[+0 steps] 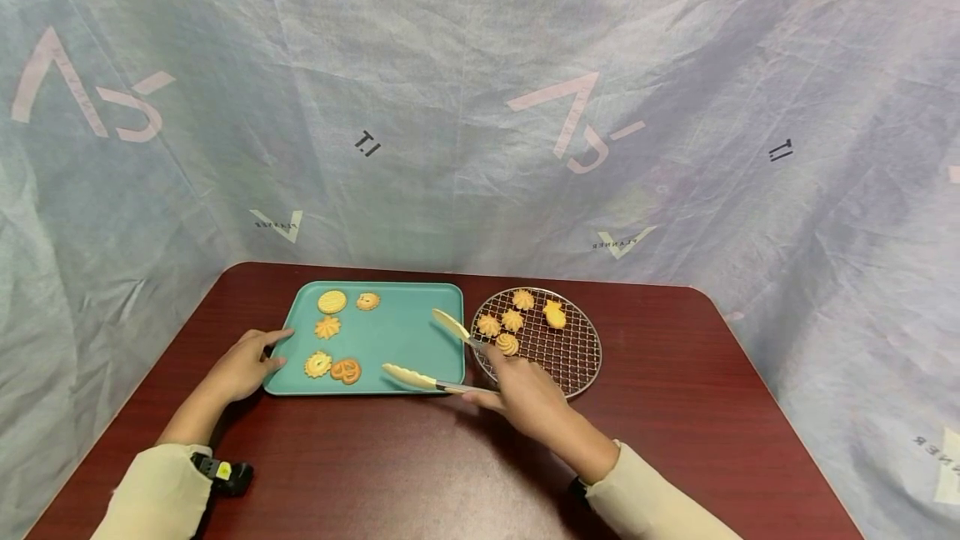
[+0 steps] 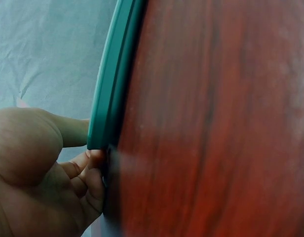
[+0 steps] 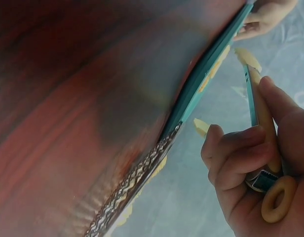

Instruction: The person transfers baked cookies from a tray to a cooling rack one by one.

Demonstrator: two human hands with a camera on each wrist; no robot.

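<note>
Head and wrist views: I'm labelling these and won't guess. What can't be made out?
Head: the rear of the tongs and part of the wire rack, hidden by the right hand.
Left wrist: the thumb tip of the left hand, hidden behind the tray, which the top edge cuts off.
Right wrist: shapes of the cookies on the rack, mostly hidden behind it.

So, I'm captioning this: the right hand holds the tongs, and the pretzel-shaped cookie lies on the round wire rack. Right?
Not quite: the head view shows the pretzel-shaped cookie lying on the teal tray, not the round wire rack. The right hand does hold the tongs.
</note>
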